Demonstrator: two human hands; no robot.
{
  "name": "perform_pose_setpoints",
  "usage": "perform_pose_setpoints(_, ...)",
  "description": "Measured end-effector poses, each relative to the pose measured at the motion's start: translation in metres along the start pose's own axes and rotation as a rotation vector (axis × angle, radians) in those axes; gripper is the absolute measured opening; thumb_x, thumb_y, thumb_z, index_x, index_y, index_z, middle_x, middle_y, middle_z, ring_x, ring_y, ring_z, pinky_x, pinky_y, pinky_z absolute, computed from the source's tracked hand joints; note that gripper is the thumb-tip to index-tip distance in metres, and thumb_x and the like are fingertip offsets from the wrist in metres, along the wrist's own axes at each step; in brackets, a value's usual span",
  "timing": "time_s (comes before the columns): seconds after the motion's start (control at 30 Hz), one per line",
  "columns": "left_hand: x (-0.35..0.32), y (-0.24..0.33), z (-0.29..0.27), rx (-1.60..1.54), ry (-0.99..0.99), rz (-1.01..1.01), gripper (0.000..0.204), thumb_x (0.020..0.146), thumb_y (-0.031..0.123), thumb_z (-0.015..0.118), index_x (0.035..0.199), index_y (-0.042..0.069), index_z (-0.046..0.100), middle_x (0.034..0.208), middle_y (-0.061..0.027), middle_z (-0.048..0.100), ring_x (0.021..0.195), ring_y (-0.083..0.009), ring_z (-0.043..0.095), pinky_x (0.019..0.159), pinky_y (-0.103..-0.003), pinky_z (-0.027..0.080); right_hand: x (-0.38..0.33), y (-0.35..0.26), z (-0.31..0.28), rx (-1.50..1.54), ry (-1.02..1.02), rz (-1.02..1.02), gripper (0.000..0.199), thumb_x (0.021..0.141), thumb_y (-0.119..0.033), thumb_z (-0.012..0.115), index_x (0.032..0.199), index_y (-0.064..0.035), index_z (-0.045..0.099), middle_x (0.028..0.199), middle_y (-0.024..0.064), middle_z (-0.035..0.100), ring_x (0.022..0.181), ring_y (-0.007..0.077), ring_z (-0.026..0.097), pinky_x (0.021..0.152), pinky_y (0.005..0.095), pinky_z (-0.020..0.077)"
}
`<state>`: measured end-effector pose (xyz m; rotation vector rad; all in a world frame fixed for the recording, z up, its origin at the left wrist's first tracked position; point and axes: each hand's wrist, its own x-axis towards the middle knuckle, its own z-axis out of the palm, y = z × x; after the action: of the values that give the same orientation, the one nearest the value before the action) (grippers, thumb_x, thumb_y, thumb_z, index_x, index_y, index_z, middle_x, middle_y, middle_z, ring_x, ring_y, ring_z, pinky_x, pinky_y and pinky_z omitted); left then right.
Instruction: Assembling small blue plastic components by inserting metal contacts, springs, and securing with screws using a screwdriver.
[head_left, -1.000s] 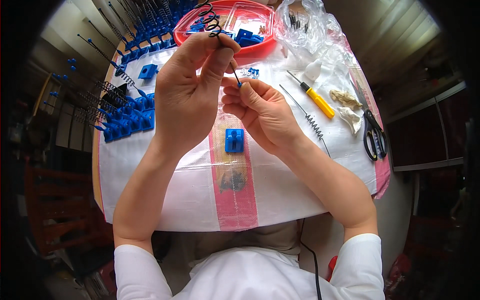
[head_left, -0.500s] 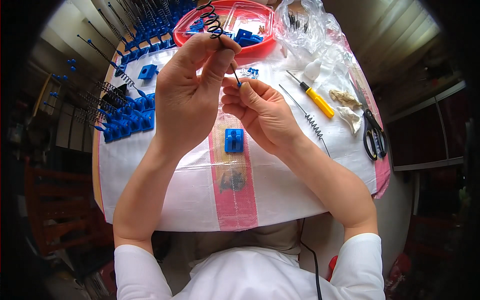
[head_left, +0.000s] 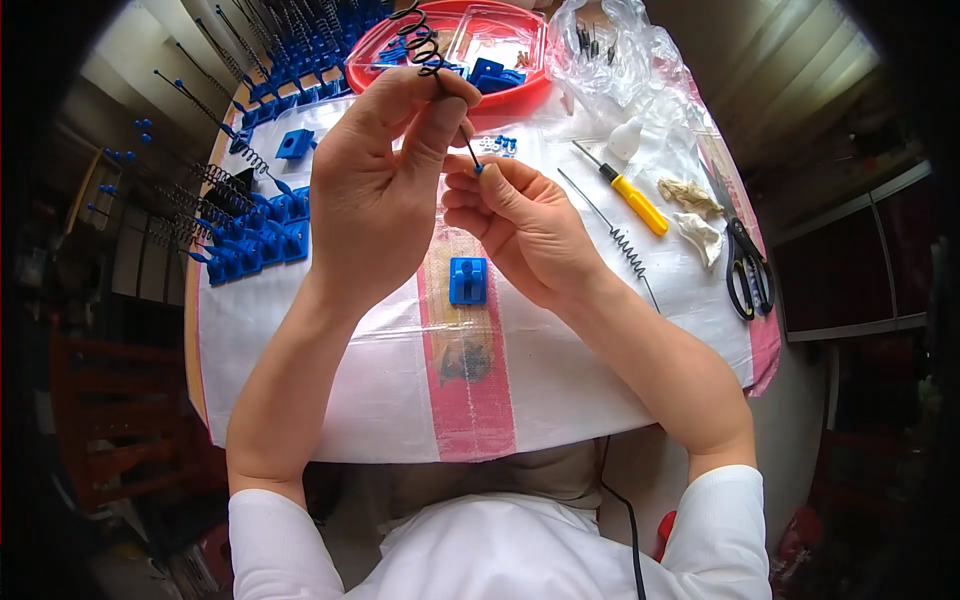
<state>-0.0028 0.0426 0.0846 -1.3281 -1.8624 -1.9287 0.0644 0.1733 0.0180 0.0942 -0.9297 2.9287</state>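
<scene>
My left hand is closed on a black coil spring, pinching its straight end between thumb and fingers while the coils stick up above. The spring's thin wire runs down to a small blue bead. That bead sits at the wire's tip, pinched by the thumb and fingers of my right hand. Below both hands a blue plastic block with a peg-like shape on it rests on the pink stripe of the table cover. Several small blue and white beads lie just beyond my right fingers.
Blue bases with springs crowd the left and far left, near a loose blue block. A red tray holds blue parts. To the right lie a yellow-handled screwdriver, a spring wire, scissors and a plastic bag.
Almost nothing differs. The upper coils of the spring have shifted very slightly; both hands keep the same grip and place.
</scene>
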Motion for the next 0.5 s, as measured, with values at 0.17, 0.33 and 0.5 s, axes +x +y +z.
perform_pose_setpoints(0.17, -0.0005, -0.0006, 0.0015, 0.013, -0.003, -0.005, 0.015, 0.098, 0.013, 0.057, 0.107, 0.004, 0.064, 0.092, -0.0031, 0.063, 0.085, -0.0106, 0.063, 0.069, -0.026, 0.060, -0.0001, -0.0001, -0.0007, -0.002, 0.004, 0.002, 0.020, 0.094, -0.017, 0.063, 0.104, 0.0005, 0.065, 0.099, 0.0129, 0.069, 0.091, 0.0220, 0.067, 0.086, 0.0355, 0.0560)
perform_pose_setpoints(0.33, -0.0002, -0.0013, 0.0010, 0.000, -0.006, 0.001, 0.015, 0.097, 0.013, 0.057, 0.107, 0.004, 0.064, 0.092, -0.0033, 0.063, 0.085, -0.0110, 0.063, 0.069, -0.026, 0.060, -0.0002, 0.0001, -0.0014, 0.007, 0.005, 0.004, 0.020, 0.094, -0.017, 0.063, 0.104, 0.0002, 0.065, 0.099, 0.0128, 0.069, 0.091, 0.0222, 0.067, 0.086, 0.0358, 0.0559)
perform_pose_setpoints(0.5, -0.0002, -0.0009, 0.0001, 0.006, -0.003, 0.005, 0.015, 0.097, 0.013, 0.057, 0.107, 0.004, 0.064, 0.092, -0.0037, 0.063, 0.085, -0.0112, 0.064, 0.070, -0.026, 0.060, -0.0001, 0.0004, -0.0005, 0.006, 0.005, 0.005, 0.020, 0.094, -0.017, 0.063, 0.105, -0.0001, 0.066, 0.099, 0.0128, 0.069, 0.091, 0.0224, 0.067, 0.085, 0.0356, 0.0558)
